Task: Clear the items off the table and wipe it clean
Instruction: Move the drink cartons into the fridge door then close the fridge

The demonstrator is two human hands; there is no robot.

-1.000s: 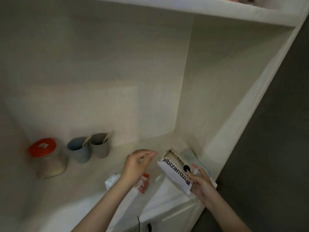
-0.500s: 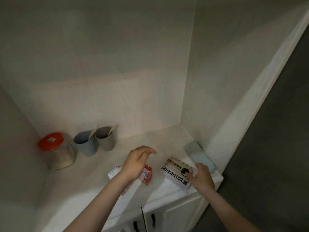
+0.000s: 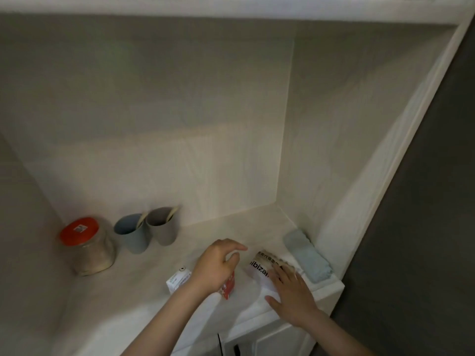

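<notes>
A white packet with black lettering [image 3: 259, 268] lies flat on the pale counter [image 3: 133, 299] near its front right edge. My right hand [image 3: 291, 294] rests on it with straight fingers. My left hand [image 3: 218, 265] hovers over a small red box [image 3: 227, 287] and a small white box [image 3: 177, 278], fingers loosely curled, holding nothing. A folded light blue cloth [image 3: 307, 255] lies in the right corner, beside the packet.
A glass jar with a red lid [image 3: 86, 247] stands at the back left. Next to it stand a blue cup [image 3: 132, 236] and a grey cup [image 3: 162, 228], each with a stick inside. A shelf runs overhead. Cabinet doors [image 3: 257, 340] sit below the counter.
My right hand has laid the packet down from tilted to flat on the counter and opened over it. My left hand has stayed above the red box.
</notes>
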